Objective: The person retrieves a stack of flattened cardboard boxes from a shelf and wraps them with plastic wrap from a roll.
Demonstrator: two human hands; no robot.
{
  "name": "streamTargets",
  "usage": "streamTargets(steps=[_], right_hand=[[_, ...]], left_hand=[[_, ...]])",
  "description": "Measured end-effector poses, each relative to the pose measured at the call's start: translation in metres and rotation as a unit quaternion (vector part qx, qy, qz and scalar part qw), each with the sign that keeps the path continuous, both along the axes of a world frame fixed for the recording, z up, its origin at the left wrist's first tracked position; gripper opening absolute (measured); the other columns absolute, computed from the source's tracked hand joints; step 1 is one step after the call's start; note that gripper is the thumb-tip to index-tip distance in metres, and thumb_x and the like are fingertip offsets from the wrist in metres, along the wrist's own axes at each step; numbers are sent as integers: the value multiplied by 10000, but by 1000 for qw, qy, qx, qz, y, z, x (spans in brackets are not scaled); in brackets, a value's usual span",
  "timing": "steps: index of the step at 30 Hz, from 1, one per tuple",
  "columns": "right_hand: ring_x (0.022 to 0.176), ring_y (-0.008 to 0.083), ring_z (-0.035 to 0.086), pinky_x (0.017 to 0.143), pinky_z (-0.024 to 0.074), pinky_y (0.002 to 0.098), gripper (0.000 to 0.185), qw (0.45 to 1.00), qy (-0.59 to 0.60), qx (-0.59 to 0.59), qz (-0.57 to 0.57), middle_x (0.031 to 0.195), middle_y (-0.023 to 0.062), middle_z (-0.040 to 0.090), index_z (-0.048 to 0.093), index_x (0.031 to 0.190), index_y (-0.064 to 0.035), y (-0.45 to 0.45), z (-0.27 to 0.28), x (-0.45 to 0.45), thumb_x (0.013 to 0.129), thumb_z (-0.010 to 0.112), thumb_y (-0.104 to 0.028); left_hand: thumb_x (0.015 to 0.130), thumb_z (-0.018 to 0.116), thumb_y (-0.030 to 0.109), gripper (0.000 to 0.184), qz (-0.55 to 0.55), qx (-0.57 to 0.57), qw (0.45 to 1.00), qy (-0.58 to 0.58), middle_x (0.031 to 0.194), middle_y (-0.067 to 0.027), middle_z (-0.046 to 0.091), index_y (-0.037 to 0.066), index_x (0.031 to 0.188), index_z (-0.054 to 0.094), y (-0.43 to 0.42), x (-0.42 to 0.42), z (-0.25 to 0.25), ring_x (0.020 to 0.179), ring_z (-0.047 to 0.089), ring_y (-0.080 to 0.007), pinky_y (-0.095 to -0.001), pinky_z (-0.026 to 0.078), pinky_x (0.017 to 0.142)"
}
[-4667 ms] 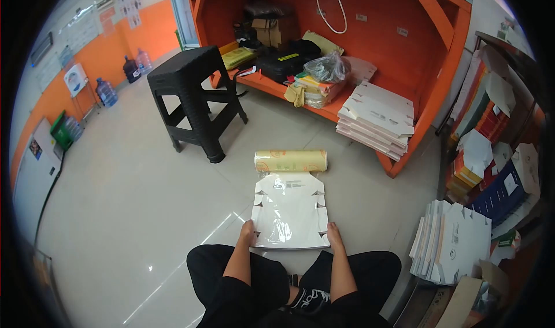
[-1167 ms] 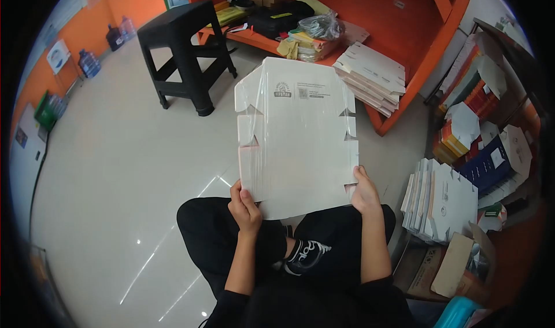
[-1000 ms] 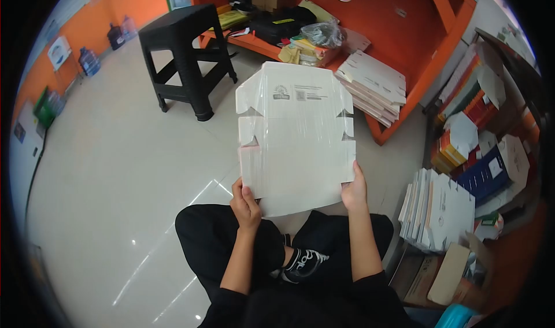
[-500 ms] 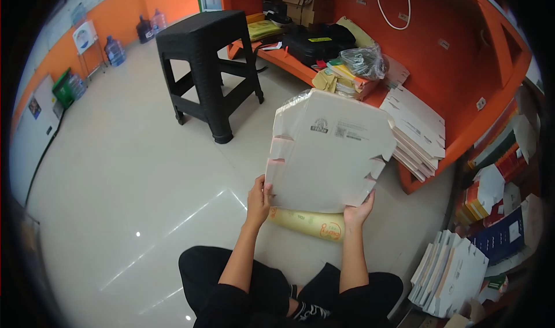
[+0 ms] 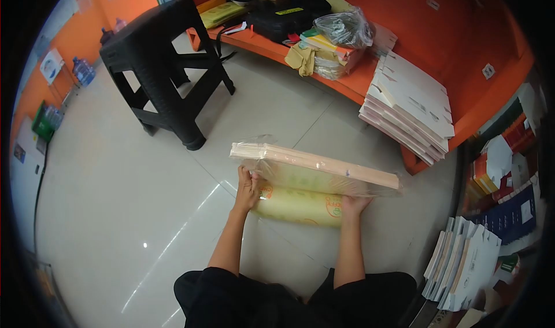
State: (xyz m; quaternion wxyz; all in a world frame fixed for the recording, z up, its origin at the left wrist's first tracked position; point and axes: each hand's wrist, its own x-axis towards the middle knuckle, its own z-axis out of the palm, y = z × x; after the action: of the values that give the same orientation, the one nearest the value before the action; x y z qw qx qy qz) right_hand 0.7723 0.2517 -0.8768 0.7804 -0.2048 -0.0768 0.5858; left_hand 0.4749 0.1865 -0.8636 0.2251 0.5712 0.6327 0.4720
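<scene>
A bundle of flat white cardboard sheets wrapped in clear film is held up edge-on, its stacked edges showing. My left hand grips its left end, fingers closed on the film and cardboard. At the lower right of the bundle is my right hand, its fingers partly hidden beneath it. A yellowish roll of plastic film with orange print lies right below the bundle, between my hands, and film stretches up from it.
A black stool stands at the upper left. The orange shelf holds a black bag, plastic-wrapped items and a cardboard stack. More cardboard sheets and boxes stand at the right.
The bundle has gone from its broad printed face showing to edge-on, and sits lower. Both hands moved with it. The film roll shows more, and the head view has shifted.
</scene>
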Motion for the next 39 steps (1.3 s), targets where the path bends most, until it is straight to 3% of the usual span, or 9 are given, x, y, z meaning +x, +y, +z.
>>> streamTargets(steps=[5,8,12,18,21,32,34,36,39], right_hand=[[931,188,521,860,406,338,362,995,-8,-78,-58,971,44,556,537,992,-99,-19,40,-6,893,399,-418],[568,130,345,614,358,267,462,981,-115,-157,-23,576,48,411,340,535,-117,-49,70,2,900,425,-388],[623,165,476,676,422,302,439,958,-264,-63,-93,565,90,446,362,556,-65,-77,46,12,904,434,-323],[725,174,534,794,445,312,367,992,-69,-93,-58,695,84,514,451,644,-34,-135,56,10,913,426,-282],[754,175,540,754,455,297,325,929,-347,-58,-117,822,77,549,540,766,-17,-149,18,28,928,403,-263],[797,157,559,700,487,294,384,885,-291,-233,277,974,65,537,408,1109,-35,-216,71,50,854,571,-272],[805,127,550,698,475,275,393,885,-295,-215,289,990,62,559,447,1104,-28,-226,56,44,839,598,-276],[802,119,547,701,468,266,391,881,-311,-220,280,976,59,566,455,1108,-25,-233,68,40,833,607,-258],[807,108,543,713,457,254,388,884,-346,-181,257,957,53,575,460,1116,-23,-235,77,42,823,623,-218]], left_hand=[[888,438,185,233,-6,42,993,-108,1137,-154,381,26,1054,400,-19,13,-2,988,473,-302,-361,404,853],[831,509,118,200,-12,98,993,62,1130,-130,415,13,990,444,-36,14,2,982,495,-275,-342,428,822],[834,511,132,222,-29,64,997,29,1128,-138,428,15,1009,443,-55,16,6,977,504,-279,-351,433,821],[837,514,153,254,-51,17,998,27,1126,-150,448,17,1039,442,-91,17,12,970,518,-285,-366,441,819],[839,515,164,270,-71,-25,997,23,1125,-156,457,19,1054,441,-111,19,15,966,525,-288,-373,445,818],[845,521,202,328,-136,-158,978,-2,1121,-178,493,23,1108,439,-163,-9,38,953,550,-300,-400,459,815],[846,522,209,339,-95,-238,951,-175,1120,-182,500,24,1118,438,-151,-22,37,950,555,-302,-405,462,814],[839,548,318,459,4,-383,771,-509,1102,-188,527,0,1151,433,-140,-33,21,878,600,-250,-356,515,710],[818,579,351,484,-27,-374,798,-472,989,-147,586,-8,1122,467,-154,33,99,781,617,-205,-322,527,648]])
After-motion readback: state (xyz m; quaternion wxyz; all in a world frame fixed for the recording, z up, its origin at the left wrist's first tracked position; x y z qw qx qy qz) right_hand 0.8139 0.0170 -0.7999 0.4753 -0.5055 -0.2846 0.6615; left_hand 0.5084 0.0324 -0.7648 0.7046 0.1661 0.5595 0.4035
